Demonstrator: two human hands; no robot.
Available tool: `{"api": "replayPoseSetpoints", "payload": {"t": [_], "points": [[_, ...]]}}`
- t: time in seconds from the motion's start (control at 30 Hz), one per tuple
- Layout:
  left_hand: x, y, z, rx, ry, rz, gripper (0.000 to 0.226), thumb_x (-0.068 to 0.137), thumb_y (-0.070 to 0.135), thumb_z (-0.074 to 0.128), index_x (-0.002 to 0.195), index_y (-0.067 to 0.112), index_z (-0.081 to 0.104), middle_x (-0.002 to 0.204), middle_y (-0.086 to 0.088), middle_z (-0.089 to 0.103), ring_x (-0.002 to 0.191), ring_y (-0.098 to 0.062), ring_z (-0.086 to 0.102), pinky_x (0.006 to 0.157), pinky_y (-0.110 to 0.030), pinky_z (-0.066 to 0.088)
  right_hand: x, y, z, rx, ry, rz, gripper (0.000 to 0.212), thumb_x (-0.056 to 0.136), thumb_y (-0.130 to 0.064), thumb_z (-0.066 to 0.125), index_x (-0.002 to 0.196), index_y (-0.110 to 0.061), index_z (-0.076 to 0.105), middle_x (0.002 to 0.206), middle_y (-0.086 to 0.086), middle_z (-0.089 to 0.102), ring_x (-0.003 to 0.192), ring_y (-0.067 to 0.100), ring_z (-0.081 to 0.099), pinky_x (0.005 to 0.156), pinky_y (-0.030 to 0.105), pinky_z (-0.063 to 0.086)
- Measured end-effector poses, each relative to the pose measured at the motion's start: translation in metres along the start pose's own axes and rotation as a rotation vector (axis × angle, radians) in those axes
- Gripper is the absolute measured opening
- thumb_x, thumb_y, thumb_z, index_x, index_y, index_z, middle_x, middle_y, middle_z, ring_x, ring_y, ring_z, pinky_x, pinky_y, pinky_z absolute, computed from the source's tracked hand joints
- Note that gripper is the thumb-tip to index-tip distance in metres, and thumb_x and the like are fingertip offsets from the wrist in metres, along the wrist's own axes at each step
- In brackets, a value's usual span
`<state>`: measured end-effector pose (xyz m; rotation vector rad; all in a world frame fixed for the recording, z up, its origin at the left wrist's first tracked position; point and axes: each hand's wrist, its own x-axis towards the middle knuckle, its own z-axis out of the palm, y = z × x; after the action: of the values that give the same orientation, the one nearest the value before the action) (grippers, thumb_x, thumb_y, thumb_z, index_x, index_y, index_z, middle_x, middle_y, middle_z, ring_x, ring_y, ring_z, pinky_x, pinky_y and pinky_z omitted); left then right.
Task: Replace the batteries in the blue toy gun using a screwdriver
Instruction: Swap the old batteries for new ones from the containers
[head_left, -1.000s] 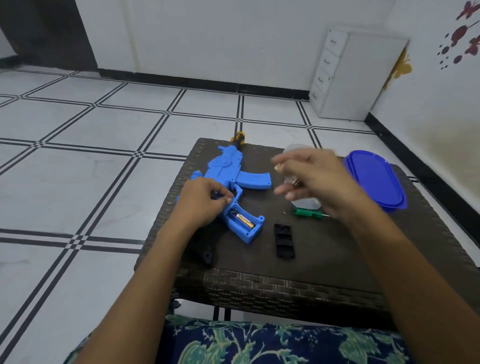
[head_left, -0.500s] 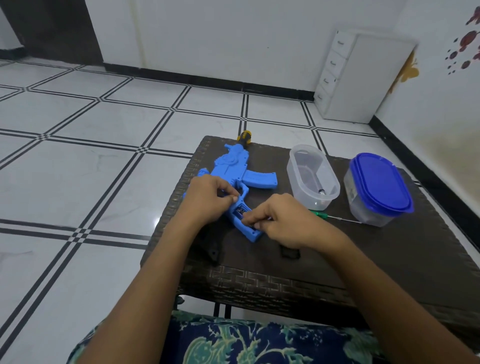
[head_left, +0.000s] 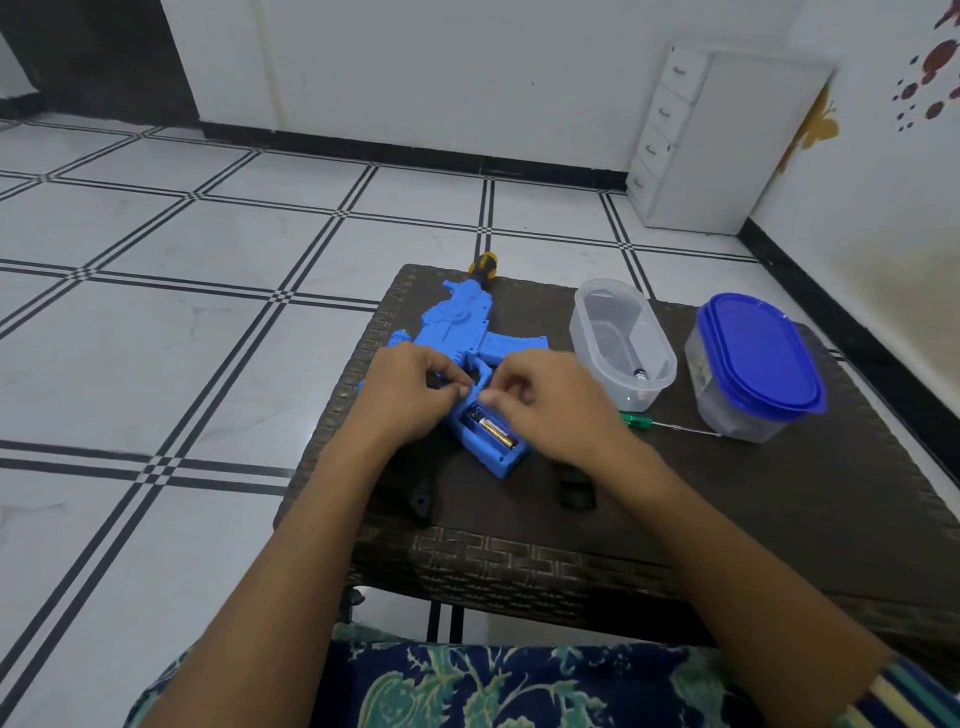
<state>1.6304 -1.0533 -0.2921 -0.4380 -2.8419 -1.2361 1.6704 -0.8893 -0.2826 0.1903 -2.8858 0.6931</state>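
Back from the clear plastic tub (head_left: 577, 323), the right hand (head_left: 550, 410) now works its grip, closed on what I cannot tell, at the open bay of the blue plastic toy gun (head_left: 457, 332) on the dark woven counter (head_left: 753, 509), one gold battery (head_left: 497, 431) seated, the left hand (head_left: 410, 387) gripping the gun: reloading looks underway.

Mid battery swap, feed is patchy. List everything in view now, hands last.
blue toy gun: one, blue, table's left, compartment open
battery: one, gold-black, inside the compartment
screwdriver: one, green handle, right of gun
open tub: one, clear, behind screwdriver
lidded tub: one, clear, blue lid, table's right
black parts: two, black, beside the forearms
table: one, dark brown, woven
drawer cabinet: one, white, far corner
left hand: one, grips gun
right hand: one, fingers at compartment, hold unclear
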Motion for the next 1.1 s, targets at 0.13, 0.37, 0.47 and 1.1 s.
{"api": "replayPoseSetpoints", "payload": {"t": [0.13, 0.37, 0.47, 1.1], "points": [[0.002, 0.000, 0.000, 0.015, -0.010, -0.008, 0.012, 0.083, 0.016, 0.068, 0.090, 0.020, 0.077, 0.090, 0.007, 0.070, 0.081, -0.003, 0.059, 0.058, 0.001, 0.037, 0.007, 0.029, -0.053, -0.087, 0.214, 0.246, 0.011, 0.085, -0.023, 0.067, 0.095, -0.023, 0.067, 0.094, -0.005, 0.066, 0.086, 0.017, 0.061, 0.074, 0.033, 0.052], [0.004, -0.001, 0.001, 0.046, 0.002, -0.015, 0.013, 0.083, 0.018, 0.068, 0.090, 0.022, 0.078, 0.088, 0.007, 0.071, 0.077, -0.002, 0.057, 0.055, -0.001, 0.035, 0.042, 0.066, -0.079, -0.557, -0.141, 0.631, 0.028, 0.075, -0.023, 0.074, 0.093, -0.012, 0.056, 0.076, 0.005, 0.050, 0.072, 0.021, 0.055, 0.056, 0.029, 0.041], [0.004, -0.002, 0.001, 0.048, 0.002, -0.006, 0.013, 0.083, 0.018, 0.068, 0.091, 0.021, 0.078, 0.089, 0.006, 0.071, 0.078, -0.003, 0.056, 0.056, 0.001, 0.036, 0.052, 0.065, -0.067, -0.621, -0.246, 0.597, 0.020, 0.081, -0.021, 0.066, 0.096, -0.011, 0.057, 0.081, 0.005, 0.054, 0.081, 0.021, 0.060, 0.065, 0.031, 0.049], [0.005, -0.003, 0.003, -0.001, -0.023, -0.021, 0.013, 0.083, 0.017, 0.069, 0.091, 0.021, 0.077, 0.090, 0.003, 0.072, 0.084, -0.008, 0.062, 0.071, -0.018, 0.043, -0.003, -0.001, -0.080, 0.400, -0.104, 0.249, 0.015, 0.080, -0.008, 0.076, 0.094, -0.012, 0.074, 0.078, 0.004, 0.071, 0.068, 0.014, 0.065, 0.062, 0.024, 0.058]]}}
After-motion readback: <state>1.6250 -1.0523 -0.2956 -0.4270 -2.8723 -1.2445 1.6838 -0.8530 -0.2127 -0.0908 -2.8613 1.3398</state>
